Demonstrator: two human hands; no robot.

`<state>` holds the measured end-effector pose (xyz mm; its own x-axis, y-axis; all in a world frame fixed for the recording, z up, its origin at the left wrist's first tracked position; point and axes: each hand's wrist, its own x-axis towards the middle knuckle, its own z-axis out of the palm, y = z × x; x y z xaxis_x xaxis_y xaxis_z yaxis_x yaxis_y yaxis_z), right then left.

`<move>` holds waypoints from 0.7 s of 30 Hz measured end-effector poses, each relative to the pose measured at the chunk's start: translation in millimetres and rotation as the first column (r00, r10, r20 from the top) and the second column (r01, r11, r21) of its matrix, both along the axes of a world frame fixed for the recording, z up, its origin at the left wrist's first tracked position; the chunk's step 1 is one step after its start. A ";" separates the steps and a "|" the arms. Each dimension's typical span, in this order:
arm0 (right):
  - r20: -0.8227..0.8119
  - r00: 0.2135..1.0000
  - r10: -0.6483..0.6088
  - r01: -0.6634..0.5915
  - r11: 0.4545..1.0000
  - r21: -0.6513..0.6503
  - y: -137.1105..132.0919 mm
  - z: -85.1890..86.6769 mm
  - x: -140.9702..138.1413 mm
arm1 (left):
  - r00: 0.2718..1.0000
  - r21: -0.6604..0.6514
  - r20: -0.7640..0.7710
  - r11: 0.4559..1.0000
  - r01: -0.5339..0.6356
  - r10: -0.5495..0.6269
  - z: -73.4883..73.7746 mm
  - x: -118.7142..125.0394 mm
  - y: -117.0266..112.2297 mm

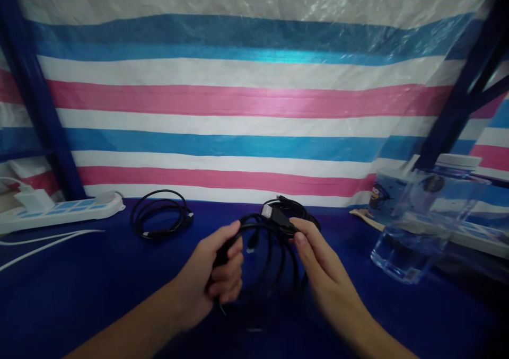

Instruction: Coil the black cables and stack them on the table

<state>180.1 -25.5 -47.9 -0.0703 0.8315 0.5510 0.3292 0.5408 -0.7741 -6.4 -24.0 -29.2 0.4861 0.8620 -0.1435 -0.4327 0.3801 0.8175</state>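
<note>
My left hand (225,271) is wrapped round a bunch of black USB cable (254,225), its loops arching out to the right. Between the thumb and fingers of my right hand (318,250) is the cable's black USB plug (278,218), its metal end pointing up and left. Several loops hang between the hands above the blue table (167,290). Behind the right hand lies another coiled black cable (292,205). A further coiled black cable (159,216) rests on the table, left of my left hand.
At the left, a white power strip (79,210) holds a white charger (35,200), with white cords (51,237) in front. To the right stand a clear bottle (421,231) and a cup with a cartoon figure (384,194). A striped sheet (238,104) hangs behind the table.
</note>
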 end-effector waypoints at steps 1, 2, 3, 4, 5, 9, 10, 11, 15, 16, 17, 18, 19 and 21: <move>0.036 0.999 0.013 -0.015 0.999 0.052 -1.1 -2.4 0.7 | 0.992 -0.016 0.017 0.992 0.123 -0.122 -1.3 0.7 -4.0; 0.078 0.996 0.040 -0.047 0.995 0.083 -2.2 -4.4 1.7 | 0.974 -0.026 0.030 0.974 0.226 -0.226 -2.2 1.2 -7.5; 0.119 0.990 0.077 -0.089 0.992 0.093 -3.3 -5.8 2.7 | 0.951 -0.032 0.036 0.951 0.307 -0.306 -2.7 1.6 -10.3; 0.152 0.981 0.120 -0.134 0.987 0.086 -4.4 -6.3 3.7 | 0.935 -0.033 0.032 0.935 0.354 -0.353 -2.9 1.9 -12.2; 0.171 0.972 0.160 -0.173 0.983 0.065 -5.3 -5.9 4.4 | 0.933 -0.031 0.012 0.932 0.360 -0.360 -2.9 2.4 -13.1; 0.167 0.949 0.266 -0.234 0.954 -0.188 -6.4 2.0 2.4 | 0.975 0.011 -0.217 0.999 0.046 -0.042 -4.1 7.2 -10.0; 0.139 0.946 0.294 -0.245 0.925 -0.291 -5.5 3.9 1.0 | 0.960 0.043 -0.276 0.998 -0.046 0.056 -5.2 8.9 -8.6; 0.094 0.944 0.315 -0.257 0.885 -0.388 -4.1 5.1 -0.5 | 0.943 0.077 -0.310 0.991 -0.106 0.124 -6.6 10.5 -7.4; -0.162 0.966 0.200 -0.256 0.818 -0.515 7.0 -1.0 -4.6 | 0.953 0.093 -0.198 0.972 -0.216 0.231 -13.7 15.8 -3.7; -0.208 0.968 0.138 -0.226 0.837 -0.498 10.0 -4.4 -5.0 | 0.960 0.051 -0.157 0.973 -0.226 0.231 -15.1 17.1 -3.4; -0.237 0.968 0.082 -0.190 0.859 -0.476 12.3 -7.7 -5.5 | 0.966 0.002 -0.125 0.974 -0.227 0.225 -16.0 18.3 -3.6; -0.252 0.967 0.035 -0.149 0.879 -0.453 13.5 -10.6 -6.3 | 0.971 -0.038 -0.098 0.975 -0.221 0.216 -16.1 19.5 -4.5; -0.242 0.970 0.009 -0.117 0.893 -0.434 13.7 -12.8 -7.6 | 0.976 -0.064 -0.074 0.975 -0.212 0.207 -15.3 20.5 -6.2; -0.192 0.981 0.001 -0.082 0.906 -0.414 10.9 -14.2 -11.8 | 0.981 -0.079 -0.028 0.978 -0.194 0.192 -10.7 21.4 -12.2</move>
<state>168.3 -14.6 -62.1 -0.0417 0.9863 0.1593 0.1438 0.1638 -0.9760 15.0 -36.3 -39.9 0.3080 0.9244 -0.2248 -0.4881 0.3564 0.7967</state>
